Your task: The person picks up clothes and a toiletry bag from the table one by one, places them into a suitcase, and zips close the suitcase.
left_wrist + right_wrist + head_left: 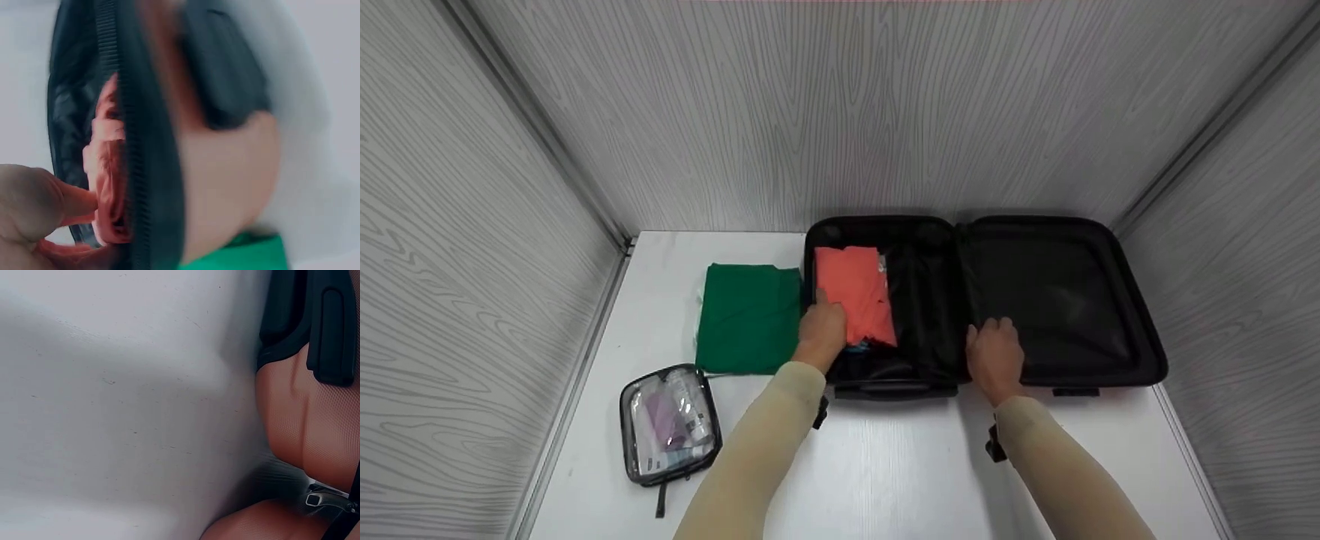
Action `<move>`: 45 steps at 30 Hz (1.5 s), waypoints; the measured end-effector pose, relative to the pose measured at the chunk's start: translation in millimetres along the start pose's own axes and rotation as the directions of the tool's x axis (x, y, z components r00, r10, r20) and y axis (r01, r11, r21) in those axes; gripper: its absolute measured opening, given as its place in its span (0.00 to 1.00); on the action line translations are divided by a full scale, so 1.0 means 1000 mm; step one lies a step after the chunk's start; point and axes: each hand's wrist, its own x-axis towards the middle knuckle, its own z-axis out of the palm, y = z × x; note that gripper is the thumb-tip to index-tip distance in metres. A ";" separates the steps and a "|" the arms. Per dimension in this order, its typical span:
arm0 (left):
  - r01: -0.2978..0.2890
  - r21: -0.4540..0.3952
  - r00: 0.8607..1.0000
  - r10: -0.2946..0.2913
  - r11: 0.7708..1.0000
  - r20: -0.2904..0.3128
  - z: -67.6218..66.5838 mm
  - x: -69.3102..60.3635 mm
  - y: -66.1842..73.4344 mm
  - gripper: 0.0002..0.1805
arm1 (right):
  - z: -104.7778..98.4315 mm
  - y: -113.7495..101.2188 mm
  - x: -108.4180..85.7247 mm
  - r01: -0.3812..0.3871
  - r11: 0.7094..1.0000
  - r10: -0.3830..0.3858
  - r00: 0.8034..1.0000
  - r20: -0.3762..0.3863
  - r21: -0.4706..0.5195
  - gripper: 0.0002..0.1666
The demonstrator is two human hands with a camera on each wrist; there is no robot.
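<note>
A folded coral-red garment (853, 289) lies in the left half of an open black-lined suitcase (934, 300). My left hand (823, 330) is at the garment's near left side, its index finger along the edge. Up close in the left wrist view, the thumb (79, 201) presses the folded cloth beside the zipper, with cloth below it too. My right hand (996, 356) rests over the suitcase's front rim near the hinge, fingers reaching into the right half. The right wrist view shows only the orange-brown outer shell (304, 416), not the hand. Something blue peeks out beneath the garment.
A folded green cloth (748, 319) lies just left of the suitcase on the white table (885, 465). Nearer and further left is a clear zipped toiletry pouch (671, 420) with bottles inside. Grey wood-grain panels (870, 112) enclose the table at the back and sides.
</note>
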 end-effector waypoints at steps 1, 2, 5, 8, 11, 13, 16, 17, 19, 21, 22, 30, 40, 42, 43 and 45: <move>-0.079 0.131 0.996 0.082 0.988 -0.019 0.002 -0.002 -0.001 0.13 | 0.000 0.000 0.000 0.000 1.000 0.000 1.000 0.002 0.002 0.25; -0.130 0.219 0.990 0.140 0.967 -0.028 0.004 -0.004 -0.001 0.11 | -0.001 0.001 0.000 0.000 1.000 0.000 1.000 0.002 0.004 0.25; -0.254 0.429 0.960 0.281 0.867 -0.001 0.007 -0.010 -0.004 0.07 | -0.002 0.002 0.000 0.009 1.000 -0.009 1.000 -0.010 0.000 0.24; -0.303 0.477 0.946 0.321 0.825 0.047 0.009 -0.014 -0.007 0.13 | -0.003 0.004 0.000 0.021 1.000 -0.022 1.000 -0.022 -0.016 0.24; -0.324 0.465 0.942 0.327 0.824 0.078 0.011 -0.016 -0.008 0.17 | -0.003 0.006 0.000 0.032 0.999 -0.033 0.999 -0.032 -0.030 0.25; -0.322 0.450 0.943 0.321 0.833 0.081 0.013 -0.016 -0.009 0.16 | -0.003 0.006 -0.001 0.037 0.999 -0.039 0.998 -0.039 -0.032 0.25; -0.298 0.436 0.952 0.297 0.849 0.073 0.018 -0.016 -0.009 0.12 | -0.003 0.006 -0.002 0.035 0.999 -0.037 0.999 -0.039 -0.034 0.25; -0.286 0.437 0.956 0.286 0.853 0.068 0.020 -0.016 -0.009 0.12 | -0.003 0.005 -0.002 0.031 0.999 -0.032 0.999 -0.035 -0.035 0.25; -0.257 0.443 0.964 0.260 0.859 0.056 0.023 -0.015 -0.009 0.11 | -0.002 0.003 -0.002 0.024 0.999 -0.025 0.999 -0.022 -0.039 0.25; -0.226 0.452 0.972 0.232 0.863 0.043 0.025 -0.015 -0.010 0.10 | -0.002 0.001 -0.001 0.014 0.999 -0.014 1.000 -0.008 -0.039 0.25; -0.213 0.456 0.974 0.223 0.864 0.033 0.025 -0.014 -0.010 0.10 | -0.002 0.000 -0.001 0.014 0.999 -0.014 1.000 -0.003 -0.039 0.25; -0.177 0.443 0.981 0.196 0.879 0.003 0.024 -0.015 -0.013 0.07 | 0.001 -0.003 0.000 0.028 0.999 -0.028 1.000 0.002 -0.028 0.25; -0.171 0.335 0.981 0.191 0.927 -0.028 0.007 -0.018 -0.009 0.05 | -0.004 -0.002 0.003 0.028 0.999 -0.027 0.999 0.032 -0.031 0.24; -0.178 0.327 0.979 0.200 0.928 -0.034 0.005 -0.019 -0.008 0.05 | -0.008 -0.001 0.005 0.016 0.999 -0.015 0.998 0.055 -0.035 0.24; -0.180 0.322 0.979 0.203 0.929 -0.038 0.004 -0.019 -0.009 0.05 | -0.011 -0.001 0.005 0.006 0.999 -0.003 0.997 0.071 -0.035 0.24; -0.180 0.314 0.978 0.203 0.932 -0.042 0.004 -0.020 -0.009 0.07 | -0.016 -0.001 0.007 -0.016 0.999 0.019 0.994 0.103 -0.033 0.26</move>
